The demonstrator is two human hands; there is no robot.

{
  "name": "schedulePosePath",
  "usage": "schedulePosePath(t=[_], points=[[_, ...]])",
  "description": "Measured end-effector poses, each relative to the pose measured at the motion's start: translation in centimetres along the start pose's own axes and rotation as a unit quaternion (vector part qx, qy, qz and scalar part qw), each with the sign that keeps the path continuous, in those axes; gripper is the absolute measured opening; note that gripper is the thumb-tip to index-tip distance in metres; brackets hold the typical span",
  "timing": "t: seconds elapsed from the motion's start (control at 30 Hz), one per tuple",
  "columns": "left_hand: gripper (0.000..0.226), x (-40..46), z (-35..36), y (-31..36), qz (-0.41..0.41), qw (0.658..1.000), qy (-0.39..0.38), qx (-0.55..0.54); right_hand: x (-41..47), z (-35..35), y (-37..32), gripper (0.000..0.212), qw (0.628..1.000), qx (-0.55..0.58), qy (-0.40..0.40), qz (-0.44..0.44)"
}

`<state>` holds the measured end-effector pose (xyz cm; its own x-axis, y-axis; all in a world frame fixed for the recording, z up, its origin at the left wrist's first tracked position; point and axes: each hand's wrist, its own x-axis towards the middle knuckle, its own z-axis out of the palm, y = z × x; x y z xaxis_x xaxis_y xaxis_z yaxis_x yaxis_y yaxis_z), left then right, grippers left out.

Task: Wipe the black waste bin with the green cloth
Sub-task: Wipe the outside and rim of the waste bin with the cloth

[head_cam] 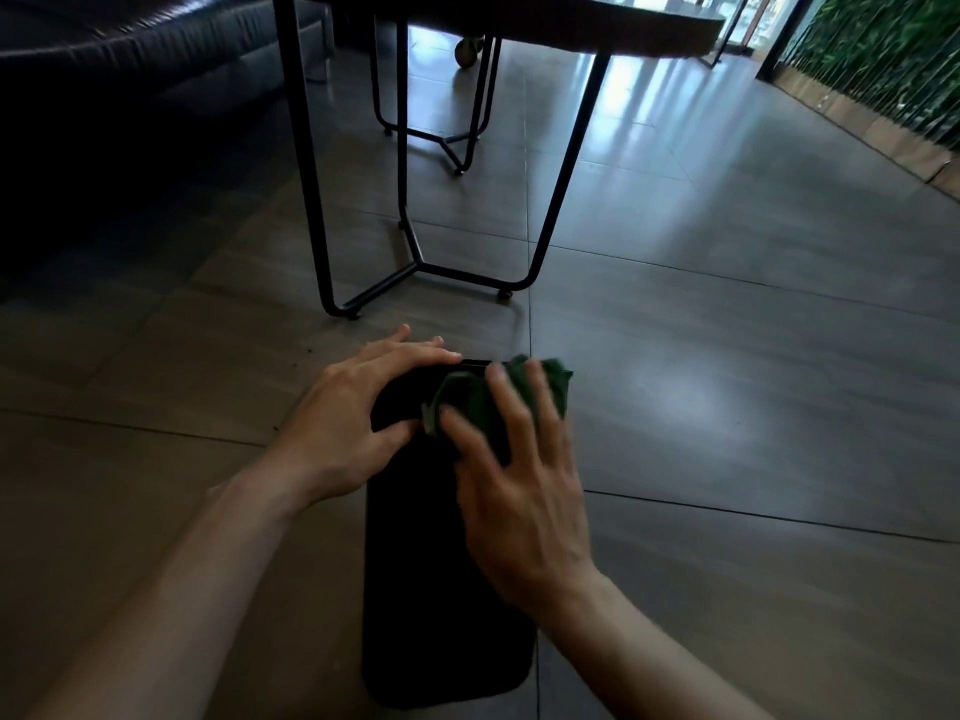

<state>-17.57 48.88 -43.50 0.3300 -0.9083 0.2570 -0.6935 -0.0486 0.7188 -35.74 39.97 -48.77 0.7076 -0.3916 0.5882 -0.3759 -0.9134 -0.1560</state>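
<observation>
The black waste bin [441, 589] lies on the tiled floor, its long side facing up toward me. My left hand [358, 413] grips its far end on the left, fingers curled over the edge. My right hand [519, 475] lies flat, fingers spread, pressing the green cloth [498, 397] onto the bin's far right part. The cloth is bunched and sticks out beyond my fingertips. My right hand is blurred.
A table with black metal legs [415, 262] stands just beyond the bin. A dark leather sofa [130, 59] fills the upper left. A green plant wall with a wooden base [883, 85] runs along the right. Open tiled floor [753, 381] stretches to the right.
</observation>
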Motion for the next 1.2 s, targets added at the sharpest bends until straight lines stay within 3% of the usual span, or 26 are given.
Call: schedulePosePath(t=[0.1, 0.23, 0.3, 0.43, 0.5, 0.57, 0.67, 0.73, 0.8, 0.87, 0.97, 1.03, 1.1, 1.2], points=[[0.070, -0.1, -0.2, -0.1, -0.003, 1.000, -0.008, -0.001, -5.8, 1.2, -0.8, 0.038, 0.992, -0.012, -0.045, -0.118], [0.071, -0.2, 0.0, 0.2, 0.001, 1.000, -0.015, -0.003, -11.4, 0.8, 0.8, 0.017, 0.943, -0.086, -0.138, -0.291], [0.071, -0.1, 0.1, 0.3, 0.002, 1.000, -0.013, -0.005, -10.1, 0.1, 2.2, 0.018, 0.958, -0.037, -0.115, -0.260], [0.071, 0.1, 0.2, 0.4, 0.005, 1.000, -0.014, -0.006, -2.1, -1.4, 3.4, 0.027, 0.999, 0.025, 0.006, -0.036], [0.071, 0.2, 0.3, 0.5, 0.007, 1.000, -0.012, -0.005, 0.8, -1.4, 2.9, 0.028, 0.999, 0.025, 0.035, 0.010], [0.071, 0.1, 0.2, 0.3, 0.005, 1.000, -0.008, -0.007, 0.8, -0.5, 2.2, 0.029, 0.999, 0.022, 0.036, -0.015], [0.071, 0.0, 0.1, 0.0, 0.003, 1.000, -0.006, -0.006, -4.5, 1.1, 1.0, 0.019, 0.988, 0.017, 0.000, -0.156], [0.071, -0.1, 0.0, -0.1, -0.003, 1.000, -0.007, -0.007, -9.6, 1.6, 0.7, 0.011, 0.963, -0.020, -0.077, -0.256], [0.071, -0.3, 0.0, 0.0, -0.002, 1.000, -0.015, -0.010, -12.5, 0.8, 1.3, 0.020, 0.932, -0.085, -0.146, -0.320], [0.072, -0.2, 0.1, 0.1, 0.007, 1.000, -0.016, -0.007, -11.7, -0.1, 2.5, 0.020, 0.944, -0.055, -0.133, -0.298], [0.072, 0.0, 0.4, 0.2, 0.010, 1.000, -0.013, -0.004, -6.0, -1.2, 3.1, 0.025, 0.990, 0.016, -0.038, -0.135], [0.072, 0.1, 0.5, 0.3, 0.019, 1.000, -0.016, -0.003, -1.6, -1.3, 2.7, 0.031, 0.999, 0.010, 0.009, -0.048], [0.071, 0.1, 0.5, 0.2, 0.023, 1.000, -0.012, -0.003, 0.3, -0.7, 2.2, 0.033, 0.999, 0.003, 0.027, -0.034], [0.072, 0.1, 0.2, -0.1, 0.016, 1.000, -0.005, 0.004, -2.8, 0.4, 1.6, 0.029, 0.992, -0.009, 0.015, -0.123]])
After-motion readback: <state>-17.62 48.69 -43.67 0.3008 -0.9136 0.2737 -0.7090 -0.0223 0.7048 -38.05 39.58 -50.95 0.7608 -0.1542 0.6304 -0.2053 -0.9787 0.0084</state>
